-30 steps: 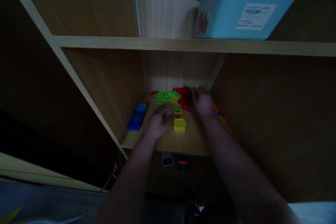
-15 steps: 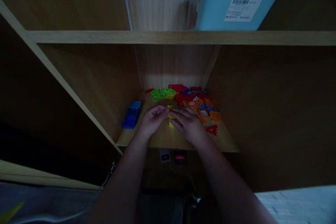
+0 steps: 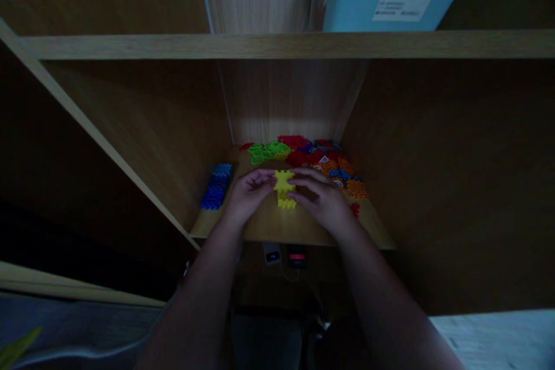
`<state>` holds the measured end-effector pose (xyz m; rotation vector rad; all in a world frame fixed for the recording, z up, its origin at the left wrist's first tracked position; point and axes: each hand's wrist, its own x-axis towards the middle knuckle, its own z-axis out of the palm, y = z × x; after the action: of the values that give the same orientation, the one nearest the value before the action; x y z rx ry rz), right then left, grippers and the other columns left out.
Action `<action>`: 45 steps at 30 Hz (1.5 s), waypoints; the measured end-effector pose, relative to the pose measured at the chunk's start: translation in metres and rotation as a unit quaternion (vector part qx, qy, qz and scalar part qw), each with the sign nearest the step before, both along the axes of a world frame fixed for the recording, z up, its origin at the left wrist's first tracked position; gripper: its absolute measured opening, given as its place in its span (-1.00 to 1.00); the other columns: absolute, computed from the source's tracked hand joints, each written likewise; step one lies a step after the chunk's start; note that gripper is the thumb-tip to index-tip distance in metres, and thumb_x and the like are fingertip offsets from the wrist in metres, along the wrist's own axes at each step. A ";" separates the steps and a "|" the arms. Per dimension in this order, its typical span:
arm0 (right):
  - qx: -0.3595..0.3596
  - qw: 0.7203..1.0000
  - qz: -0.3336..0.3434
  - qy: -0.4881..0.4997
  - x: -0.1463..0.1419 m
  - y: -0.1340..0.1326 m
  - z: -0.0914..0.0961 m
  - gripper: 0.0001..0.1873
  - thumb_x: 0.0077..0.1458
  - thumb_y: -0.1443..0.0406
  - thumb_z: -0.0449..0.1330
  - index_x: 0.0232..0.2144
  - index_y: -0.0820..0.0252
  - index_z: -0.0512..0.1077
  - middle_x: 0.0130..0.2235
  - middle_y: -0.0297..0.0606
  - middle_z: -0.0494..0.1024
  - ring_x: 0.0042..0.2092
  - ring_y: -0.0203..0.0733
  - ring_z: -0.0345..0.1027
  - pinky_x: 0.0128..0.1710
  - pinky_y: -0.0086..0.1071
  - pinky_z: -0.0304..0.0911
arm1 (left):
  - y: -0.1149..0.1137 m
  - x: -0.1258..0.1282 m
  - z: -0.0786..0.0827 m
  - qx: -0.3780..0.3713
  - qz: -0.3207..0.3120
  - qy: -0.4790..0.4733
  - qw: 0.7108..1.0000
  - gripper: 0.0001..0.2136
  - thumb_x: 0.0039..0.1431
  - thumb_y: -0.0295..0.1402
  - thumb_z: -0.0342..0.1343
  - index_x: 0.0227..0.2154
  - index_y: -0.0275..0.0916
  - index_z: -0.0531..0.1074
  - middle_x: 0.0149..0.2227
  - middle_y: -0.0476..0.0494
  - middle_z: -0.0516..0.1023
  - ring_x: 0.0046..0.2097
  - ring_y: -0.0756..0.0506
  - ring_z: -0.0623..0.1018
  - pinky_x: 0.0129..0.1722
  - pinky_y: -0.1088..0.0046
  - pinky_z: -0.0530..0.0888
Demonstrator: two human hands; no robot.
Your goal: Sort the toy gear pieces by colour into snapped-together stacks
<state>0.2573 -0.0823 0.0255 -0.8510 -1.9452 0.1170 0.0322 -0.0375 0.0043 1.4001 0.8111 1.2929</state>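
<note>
Holding a toothed yellow piece (image 3: pixel 283 180) up between two hands, over the middle of the shelf (image 3: pixel 260 229). Pinching its left edge between thumb and fingertips of the left hand (image 3: pixel 250 192); gripping its right edge in the right hand (image 3: pixel 325 193), with fingers slightly parted and thumb lower, close to a yellow block (image 3: pixel 286 202). Seen overlapping that block, set nearer the shelf's front edge; cannot tell whether touching it.

Closed in at left and right by the cabinet's side walls, and above by the upper shelf (image 3: pixel 173 47), with a blue box (image 3: pixel 347 3) on it, right of centre. Lined up near the shelf's left edge, blue pieces (image 3: pixel 216 186), well apart from the left hand. Heaped along the back edge, green pieces (image 3: pixel 266 152) toward the back left corner and red pieces (image 3: pixel 295 142) farther right. Spread near the right edge, orange pieces (image 3: pixel 356 189), just beside the right hand. Partly hidden behind the right wrist, a small red piece (image 3: pixel 355 209).

Showing plain wood from the yellow block to the front edge, out to both front corners, and between the left hand and the blue pieces.
</note>
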 end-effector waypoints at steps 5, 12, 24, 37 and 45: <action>-0.037 0.998 -0.006 0.053 0.006 0.005 -0.008 -0.82 0.27 0.22 0.44 -0.08 -0.05 0.60 0.10 -0.22 0.65 0.13 -0.02 0.56 0.16 -0.04 0.49 | 0.001 -0.006 0.001 0.064 0.021 0.049 0.996 -0.63 0.24 -0.08 0.39 -0.01 -0.19 0.62 -0.11 -0.16 0.72 -0.07 -0.12 0.67 0.03 0.29 0.56; -0.167 0.983 -0.014 0.075 0.022 0.014 -0.027 -0.69 0.17 0.12 0.48 -0.07 0.00 0.57 -0.07 -0.26 0.68 -0.04 -0.05 0.55 0.04 -0.13 0.47 | 0.003 -0.018 -0.001 0.117 -0.045 0.154 0.980 -0.29 -0.01 -0.18 0.59 0.20 -0.17 0.48 0.18 -0.27 0.61 0.22 -0.26 0.58 0.32 0.09 0.45; -0.192 0.980 0.011 0.055 0.017 0.015 -0.032 -0.66 0.17 0.14 0.45 -0.02 0.01 0.56 -0.08 -0.27 0.66 -0.01 -0.06 0.52 0.05 -0.16 0.43 | 0.001 -0.006 -0.009 0.147 -0.060 0.220 0.963 -0.35 0.04 -0.23 0.55 0.19 -0.14 0.49 0.21 -0.26 0.60 0.23 -0.29 0.58 0.32 0.05 0.45; -0.194 0.980 0.025 0.038 0.017 0.014 -0.032 -0.65 0.20 0.17 0.42 0.01 0.02 0.53 -0.05 -0.27 0.65 0.00 -0.07 0.51 0.08 -0.16 0.43 | 0.001 -0.007 -0.012 0.137 -0.073 0.197 0.968 -0.39 0.09 -0.24 0.52 0.19 -0.14 0.49 0.19 -0.26 0.60 0.21 -0.25 0.59 0.31 0.07 0.45; -0.198 0.979 0.022 0.033 0.017 0.013 -0.032 -0.63 0.21 0.16 0.42 0.03 0.00 0.52 -0.03 -0.28 0.66 0.02 -0.07 0.53 0.09 -0.15 0.44 | 0.000 -0.007 -0.010 0.132 -0.065 0.201 0.968 -0.41 0.10 -0.23 0.51 0.18 -0.14 0.49 0.15 -0.25 0.62 0.19 -0.26 0.59 0.29 0.08 0.46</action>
<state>0.2739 -0.0695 -0.0061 -1.0453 -1.9082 0.5673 0.0255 -0.0376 -0.0052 1.9370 0.8153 1.0550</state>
